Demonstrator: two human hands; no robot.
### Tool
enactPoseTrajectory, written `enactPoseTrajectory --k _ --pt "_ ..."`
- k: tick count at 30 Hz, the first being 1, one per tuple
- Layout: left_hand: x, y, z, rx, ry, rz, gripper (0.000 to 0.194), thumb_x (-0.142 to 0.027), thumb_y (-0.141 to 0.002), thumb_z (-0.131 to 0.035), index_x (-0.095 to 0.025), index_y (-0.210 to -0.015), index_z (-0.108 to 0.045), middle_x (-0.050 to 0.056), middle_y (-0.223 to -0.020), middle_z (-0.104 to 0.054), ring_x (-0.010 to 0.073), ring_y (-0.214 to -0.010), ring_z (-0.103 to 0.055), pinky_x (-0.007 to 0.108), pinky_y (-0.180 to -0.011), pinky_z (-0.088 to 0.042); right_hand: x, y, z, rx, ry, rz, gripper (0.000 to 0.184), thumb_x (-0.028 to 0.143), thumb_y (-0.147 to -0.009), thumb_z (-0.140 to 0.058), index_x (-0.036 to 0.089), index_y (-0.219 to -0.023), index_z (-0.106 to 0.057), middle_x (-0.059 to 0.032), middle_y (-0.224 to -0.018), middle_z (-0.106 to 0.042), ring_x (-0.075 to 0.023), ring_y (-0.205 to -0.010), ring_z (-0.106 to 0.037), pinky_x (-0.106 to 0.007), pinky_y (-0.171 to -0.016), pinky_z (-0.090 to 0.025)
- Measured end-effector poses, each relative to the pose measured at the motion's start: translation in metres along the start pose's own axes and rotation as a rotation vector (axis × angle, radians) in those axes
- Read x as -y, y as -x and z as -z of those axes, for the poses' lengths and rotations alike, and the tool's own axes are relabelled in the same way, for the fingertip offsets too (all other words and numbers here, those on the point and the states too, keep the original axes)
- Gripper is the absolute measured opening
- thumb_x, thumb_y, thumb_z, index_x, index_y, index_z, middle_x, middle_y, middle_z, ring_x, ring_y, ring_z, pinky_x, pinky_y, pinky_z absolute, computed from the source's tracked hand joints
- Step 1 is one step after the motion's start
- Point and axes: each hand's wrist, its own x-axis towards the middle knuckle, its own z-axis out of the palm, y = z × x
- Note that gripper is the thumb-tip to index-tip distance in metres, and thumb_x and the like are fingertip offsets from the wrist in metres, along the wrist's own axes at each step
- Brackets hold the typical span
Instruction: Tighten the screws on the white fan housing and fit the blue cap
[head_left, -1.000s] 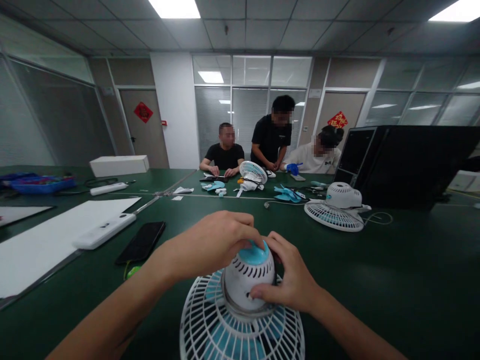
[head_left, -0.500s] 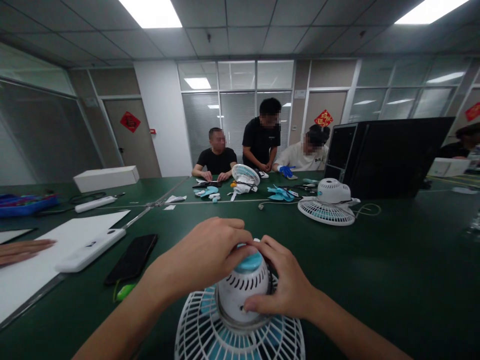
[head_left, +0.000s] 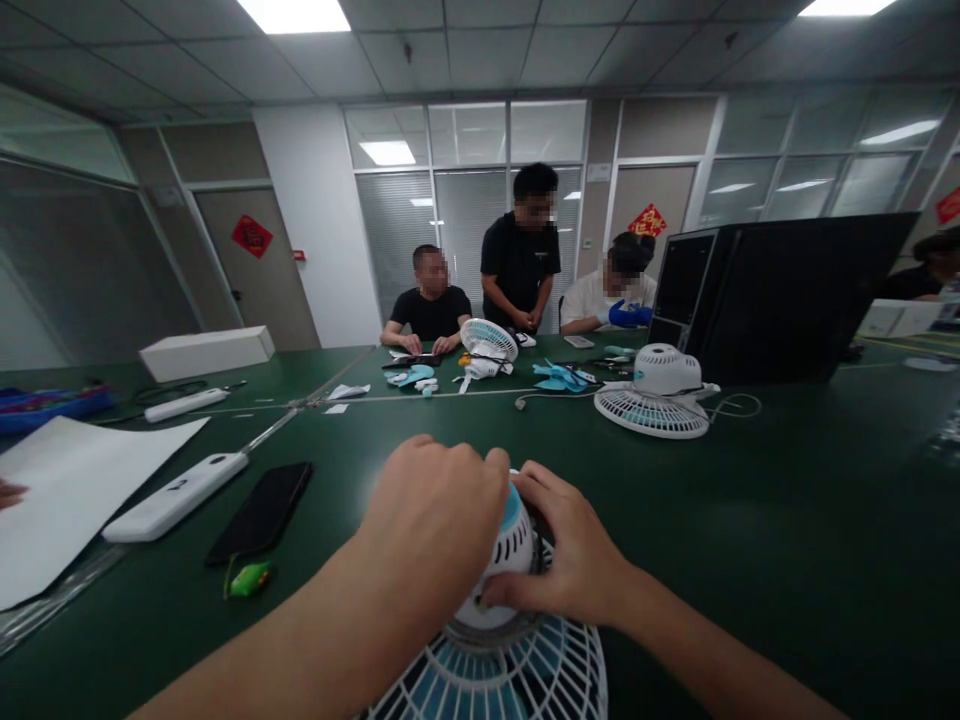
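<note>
Face down on the green table in front of me lies a small fan [head_left: 514, 548], its white vented motor housing with a blue cap pointing up. Its white grille [head_left: 562, 670] spreads out below, with blue blades inside. My right hand [head_left: 577, 555] wraps round the housing's right side, thumb low on the front and fingers up near the top. My left hand [head_left: 442, 530] is closed against the housing's left side and covers much of it. Its knuckles face me, so whatever its fingers grip is hidden.
A black phone [head_left: 262, 512], a green charm [head_left: 250, 579] and a white power strip [head_left: 176, 497] lie left. Ahead are another fan [head_left: 667, 370], a partly dismantled fan [head_left: 487, 350], blue pieces [head_left: 559, 377] and a black computer case [head_left: 780, 300]. Several people sit or stand beyond.
My left hand has turned over and curled, now hiding more of the housing. My right hand keeps its hold. The paper sheet at left has been shifted, and a co-worker's blue-gloved hand has risen.
</note>
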Motion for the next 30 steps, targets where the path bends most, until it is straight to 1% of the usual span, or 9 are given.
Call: enactPoseTrajectory --k 3,5,7,9,11,16,23,27,30 --pt "0.003 -0.004 0.002 0.011 0.071 0.054 0.021 -0.026 -0.095 -0.050 -0.017 -0.093 -0.069 0.008 -0.072 -0.069 0.0278 -0.066 -0.069 0.033 -0.055 -0.047 -0.003 0.000 0.001 -0.004 -0.001 -0.006 0.066 0.062 -0.057 -0.082 0.021 -0.107 -0.066 -0.0010 -0.088 -0.051 -0.0183 -0.077 -0.052 -0.032 -0.065 -0.038" --pt "0.010 -0.007 0.002 0.012 0.168 0.040 0.022 -0.029 -0.096 -0.051 -0.019 -0.092 -0.070 0.006 -0.073 -0.069 0.0258 -0.069 -0.068 0.032 -0.058 -0.048 -0.005 0.001 0.001 -0.008 -0.008 0.011 0.065 0.061 -0.059 -0.081 0.021 -0.107 -0.066 -0.0009 -0.087 -0.051 -0.0176 -0.076 -0.052 -0.031 -0.064 -0.037" --pt "0.020 -0.008 -0.002 -0.007 0.295 -0.042 0.020 -0.028 -0.095 -0.054 -0.019 -0.092 -0.071 0.005 -0.082 -0.070 0.0228 -0.075 -0.067 0.032 -0.064 -0.049 -0.007 0.001 0.001 -0.014 -0.019 0.027 0.063 0.060 -0.061 -0.080 0.021 -0.107 -0.065 -0.0011 -0.088 -0.051 -0.0170 -0.076 -0.051 -0.030 -0.063 -0.037" --pt "0.029 -0.009 -0.009 -0.065 0.425 -0.154 0.017 -0.026 -0.094 -0.057 -0.020 -0.094 -0.072 0.004 -0.094 -0.068 0.0191 -0.081 -0.065 0.030 -0.070 -0.049 -0.007 0.001 0.001 -0.017 -0.025 0.032 0.061 0.060 -0.062 -0.079 0.020 -0.105 -0.065 -0.0014 -0.088 -0.050 -0.0166 -0.076 -0.050 -0.030 -0.063 -0.037" --pt "0.036 -0.009 -0.016 -0.117 0.522 -0.226 0.017 -0.025 -0.094 -0.058 -0.020 -0.098 -0.074 0.004 -0.099 -0.067 0.0176 -0.085 -0.064 0.029 -0.075 -0.049 -0.006 0.000 0.001 -0.014 -0.023 0.031 0.060 0.061 -0.061 -0.080 0.019 -0.102 -0.065 -0.0014 -0.088 -0.049 -0.0165 -0.076 -0.049 -0.029 -0.063 -0.037" --pt "0.042 -0.008 -0.029 -0.195 0.616 -0.307 0.019 -0.022 -0.095 -0.058 -0.019 -0.105 -0.074 0.004 -0.093 -0.068 0.0162 -0.083 -0.064 0.027 -0.074 -0.049 -0.004 0.000 0.001 -0.014 -0.022 0.036 0.062 0.061 -0.059 -0.081 0.019 -0.103 -0.066 -0.0006 -0.086 -0.049 -0.0162 -0.075 -0.048 -0.029 -0.063 -0.036" --pt "0.049 -0.014 -0.050 -0.329 0.797 -0.472 0.021 -0.023 -0.098 -0.054 -0.015 -0.103 -0.073 0.005 -0.091 -0.068 0.0143 -0.083 -0.064 0.025 -0.076 -0.048 -0.006 0.001 0.002 -0.020 -0.037 0.058 0.064 0.063 -0.061 -0.080 0.019 -0.107 -0.066 -0.0004 -0.085 -0.049 -0.0161 -0.074 -0.048 -0.028 -0.062 -0.036" --pt "0.049 -0.012 -0.046 -0.282 0.807 -0.471 0.021 -0.021 -0.098 -0.052 -0.016 -0.102 -0.072 0.005 -0.095 -0.069 0.0146 -0.087 -0.064 0.025 -0.079 -0.048 -0.005 0.000 0.002 -0.018 -0.039 0.065 0.062 0.062 -0.060 -0.080 0.019 -0.102 -0.066 -0.0002 -0.084 -0.049 -0.0160 -0.073 -0.048 -0.028 -0.061 -0.036" --pt "0.041 -0.003 -0.035 -0.210 0.764 -0.398 0.020 -0.021 -0.099 -0.050 -0.016 -0.106 -0.069 0.005 -0.102 -0.069 0.0171 -0.093 -0.064 0.029 -0.084 -0.048 -0.005 0.000 0.002 -0.019 -0.032 0.072 0.060 0.062 -0.061 -0.079 0.019 -0.101 -0.065 -0.0004 -0.083 -0.049 -0.0159 -0.073 -0.048 -0.028 -0.061 -0.035"
